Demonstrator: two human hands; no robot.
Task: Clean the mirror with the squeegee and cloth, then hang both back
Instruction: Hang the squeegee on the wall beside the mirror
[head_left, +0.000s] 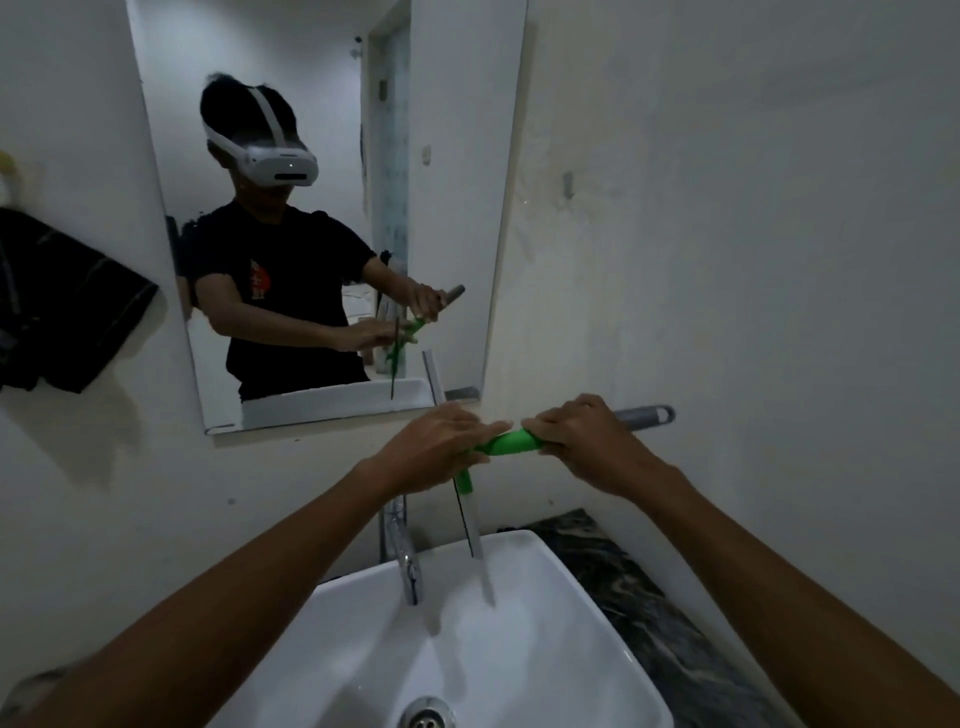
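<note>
The squeegee (511, 441) has a green body and a grey handle end (649, 415) with a hang hole. I hold it level below the mirror (457, 156), above the sink. My right hand (582, 441) grips its handle. My left hand (441, 447) holds the green neck by the head, whose thin dark blade (467, 514) points down toward the basin. A dark cloth (67, 306) hangs on the wall left of the mirror. The mirror reflects a person holding the squeegee.
A white square sink (597, 623) sits below my arms, with a chrome tap (402, 551) at its back and a drain (428, 714). A dark marbled counter (665, 613) lies to the right. A small wall hook (569, 184) is right of the mirror.
</note>
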